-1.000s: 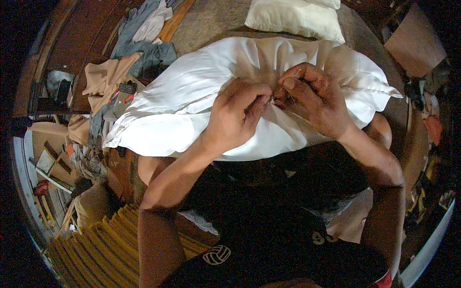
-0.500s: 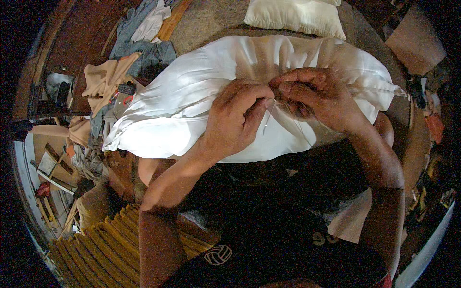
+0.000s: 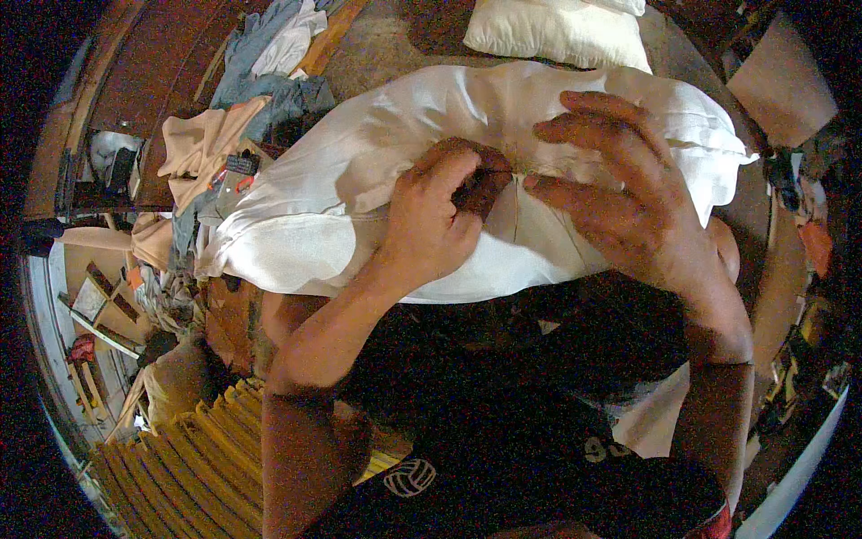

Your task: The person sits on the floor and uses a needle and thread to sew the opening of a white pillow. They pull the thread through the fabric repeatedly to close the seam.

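A white satin cushion (image 3: 332,234) lies across my legs, creased and gathered at its middle. My left hand (image 3: 444,202) is closed at that middle, thumb and fingertips pinched on a fine thread (image 3: 517,207); whether a needle is among those fingers is too small to tell. The thread runs from the pinch down over the satin. My right hand (image 3: 628,184) hovers just right of the left, its fingers spread and curved over the cushion, with nothing visible gripped in it.
Another cream pillow (image 3: 552,31) lies beyond. At the left are peach cloth (image 3: 202,144), blue-grey fabric (image 3: 283,103), small tools (image 3: 241,166) and yellow corrugated material (image 3: 184,458). A brown board (image 3: 777,81) stands at the upper right.
My right hand has opened and moved right, its fingers now spread instead of pinched beside the left. My left hand has stayed closed at the cushion's middle.
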Demonstrator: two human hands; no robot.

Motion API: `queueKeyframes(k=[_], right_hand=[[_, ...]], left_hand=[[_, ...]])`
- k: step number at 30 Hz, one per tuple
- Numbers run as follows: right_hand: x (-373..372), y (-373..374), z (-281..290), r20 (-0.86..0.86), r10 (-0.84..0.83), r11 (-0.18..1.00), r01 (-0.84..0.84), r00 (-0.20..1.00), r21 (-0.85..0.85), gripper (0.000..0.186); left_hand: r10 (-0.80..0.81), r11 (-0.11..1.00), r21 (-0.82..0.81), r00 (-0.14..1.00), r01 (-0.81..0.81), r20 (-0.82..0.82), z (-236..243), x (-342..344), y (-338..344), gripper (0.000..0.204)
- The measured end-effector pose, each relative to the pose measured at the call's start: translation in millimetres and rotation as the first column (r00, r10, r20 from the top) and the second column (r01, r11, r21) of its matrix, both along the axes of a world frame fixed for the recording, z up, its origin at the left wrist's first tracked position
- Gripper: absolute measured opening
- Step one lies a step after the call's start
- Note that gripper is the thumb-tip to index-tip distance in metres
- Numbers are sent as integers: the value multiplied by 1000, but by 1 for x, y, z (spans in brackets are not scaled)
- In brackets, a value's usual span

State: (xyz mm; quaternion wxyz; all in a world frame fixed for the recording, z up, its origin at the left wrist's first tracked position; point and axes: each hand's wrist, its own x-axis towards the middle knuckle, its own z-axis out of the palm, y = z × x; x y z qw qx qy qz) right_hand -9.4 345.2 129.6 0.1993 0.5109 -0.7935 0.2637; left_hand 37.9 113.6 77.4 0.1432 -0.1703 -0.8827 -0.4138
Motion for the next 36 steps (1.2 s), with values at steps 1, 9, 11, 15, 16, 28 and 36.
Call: queueKeyframes(k=[1,9,11,15,16,28,36], right_hand=[[4,-5,-3,15,1,1000,-1,1000,1,34],[3,-14,-14,-134,97,993,-86,986,84,39],[3,-16,-22,-175,148,988,-138,973,68,40],[6,-21,-28,-199,147,988,-135,969,72,38],[7,-22,-27,-202,160,986,-147,966,76,37],[81,11,-14,429,647,742,-390,631,-546,11],[172,205,-55,879,-129,396,837,459,-379,27]], left_hand=[[1,1000,4,1000,-1,10,0,0,1,20],[-20,1000,9,994,21,-111,-1,-2,-2,15],[-29,1000,7,994,30,-102,0,-4,-4,15],[-30,999,15,996,32,-89,-2,-4,-8,13],[-33,999,2,994,34,-106,-1,-3,-8,12],[89,995,49,996,-87,-27,-22,-12,7,13],[61,997,50,986,-54,-156,-24,-7,3,13]])
